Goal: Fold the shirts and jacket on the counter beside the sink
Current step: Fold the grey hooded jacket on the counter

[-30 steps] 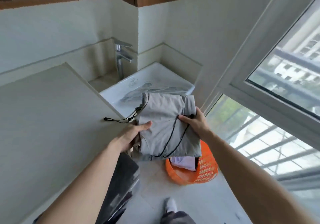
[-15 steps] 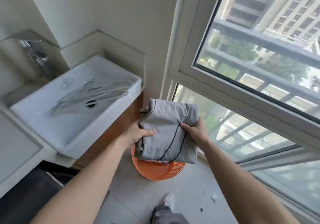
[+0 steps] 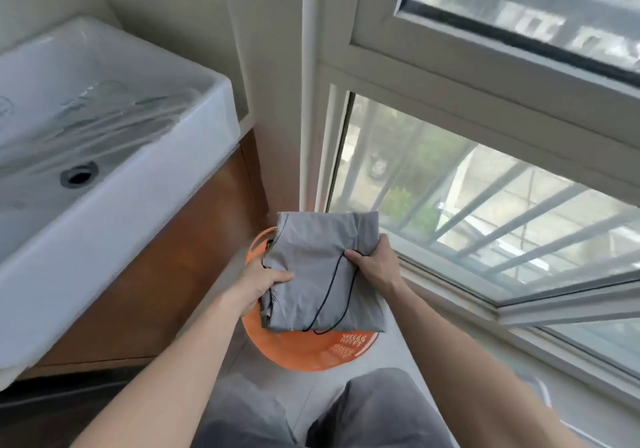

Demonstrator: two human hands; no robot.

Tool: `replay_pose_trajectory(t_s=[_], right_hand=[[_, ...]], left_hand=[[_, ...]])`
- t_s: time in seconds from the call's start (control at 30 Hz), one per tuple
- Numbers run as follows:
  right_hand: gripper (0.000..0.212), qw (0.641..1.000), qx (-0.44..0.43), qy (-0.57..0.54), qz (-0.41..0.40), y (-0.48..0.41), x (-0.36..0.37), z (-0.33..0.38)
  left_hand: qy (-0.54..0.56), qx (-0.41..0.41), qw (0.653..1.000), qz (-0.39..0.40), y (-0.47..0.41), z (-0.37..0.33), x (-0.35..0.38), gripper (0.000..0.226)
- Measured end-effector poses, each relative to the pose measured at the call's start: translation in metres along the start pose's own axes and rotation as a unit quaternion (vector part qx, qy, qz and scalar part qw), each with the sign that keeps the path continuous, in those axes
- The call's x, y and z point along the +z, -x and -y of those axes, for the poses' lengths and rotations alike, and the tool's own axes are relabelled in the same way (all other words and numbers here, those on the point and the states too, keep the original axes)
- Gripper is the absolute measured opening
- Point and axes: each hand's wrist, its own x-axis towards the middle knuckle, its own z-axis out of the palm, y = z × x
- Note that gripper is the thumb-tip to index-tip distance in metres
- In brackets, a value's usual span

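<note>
A folded grey jacket (image 3: 318,267) with a black drawstring across its top hangs in the air between my two hands. My left hand (image 3: 261,281) grips its left edge, thumb lying on top. My right hand (image 3: 375,265) grips its right edge, thumb by the cord. The bundle is directly above an orange laundry basket (image 3: 311,350) on the floor and hides most of the basket's inside. The counter is out of view.
A white sink (image 3: 104,184) on a wooden cabinet (image 3: 166,281) fills the left. A tall window (image 3: 485,188) with outside bars runs along the right. My grey-trousered legs (image 3: 346,413) are below the basket, on light floor tiles.
My view has swung right and down, away from the counter and tap. Both hands have carried the folded jacket from beside the sink down to just above the orange basket.
</note>
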Motion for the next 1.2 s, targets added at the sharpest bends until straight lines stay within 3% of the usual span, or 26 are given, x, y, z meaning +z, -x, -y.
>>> replay_pose_trajectory(t_s=[0.1, 0.3, 0.43, 0.57, 0.63, 0.83, 1.0, 1.1, 1.2], right_hand=[[0.06, 1.0, 0.013, 0.01, 0.002, -0.052, 0.059, -0.07], [0.06, 0.997, 0.06, 0.034, 0.035, -0.162, 0.181, -0.207], [0.065, 0.996, 0.053, 0.061, 0.043, -0.224, 0.243, -0.264], [0.066, 0.992, 0.057, 0.102, 0.047, -0.269, 0.279, -0.301], [0.067, 0.991, 0.062, 0.111, 0.048, -0.287, 0.293, -0.314], [0.091, 0.968, 0.084, 0.237, 0.012, -0.305, 0.321, -0.333], [0.098, 0.951, 0.107, 0.276, 0.091, -0.297, 0.296, -0.312], [0.083, 0.951, 0.088, 0.268, 0.126, -0.262, 0.255, -0.277], [0.058, 0.959, 0.051, 0.255, 0.109, -0.206, 0.201, -0.226]], left_hand=[[-0.026, -0.051, 0.998, -0.006, -0.082, 0.069, -0.002, 0.034], [-0.068, -0.117, 0.988, -0.068, -0.246, 0.205, 0.003, 0.04], [-0.101, -0.125, 0.984, -0.082, -0.331, 0.27, 0.004, 0.06], [-0.151, -0.102, 0.978, -0.103, -0.393, 0.307, 0.003, 0.045], [-0.179, -0.101, 0.972, -0.114, -0.417, 0.319, 0.004, 0.051], [-0.248, -0.075, 0.953, -0.16, -0.446, 0.349, 0.01, 0.045], [-0.259, -0.126, 0.951, -0.114, -0.427, 0.322, 0.006, 0.06], [-0.281, -0.134, 0.943, -0.119, -0.379, 0.281, 0.012, 0.063], [-0.281, -0.098, 0.948, -0.112, -0.307, 0.222, 0.022, 0.027]])
